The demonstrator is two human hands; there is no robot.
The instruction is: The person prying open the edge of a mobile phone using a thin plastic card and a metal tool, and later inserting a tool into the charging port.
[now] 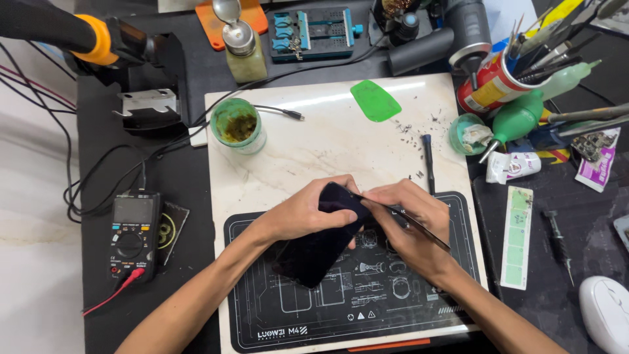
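My left hand (303, 213) wraps the upper end of the glossy black slab of a phone (322, 236), tilted above the dark printed work mat (262, 314). My right hand (409, 223) pinches thin metal tweezers (419, 229), their tip at the phone's top edge.

Left hand (298, 213) grips tilted dark phone (321, 239); right hand (409, 226) presses tweezers (419, 229) at its upper edge.

The left hand (301, 213) covers part of the dark flat rectangular phone (319, 246). The thin metal tool's (419, 228) tip is hidden. The white rounded mouse (606, 311) is cropped at right.
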